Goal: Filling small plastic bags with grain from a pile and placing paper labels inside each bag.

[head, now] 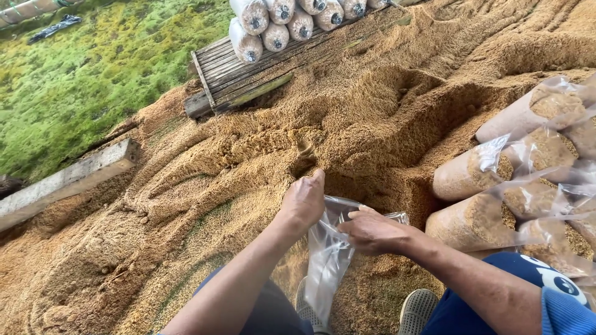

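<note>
1. The left hand (304, 200) grips the left edge of a clear plastic bag (328, 260), fingers folded over the rim and thumb raised.
2. The right hand (374, 231) pinches the bag's right edge, so the two hands sit close together, both clamped on the bag mouth.
3. The bag hangs near the person, between the knees, and seems empty, though the film is hard to read.
4. A broad sawdust pile (261, 167) spreads around and beyond the hands.
5. Filled bags (496, 186) lie stacked at the right.
6. A wooden pallet (248, 71) at the far side carries sealed bags (273, 25).
</note>
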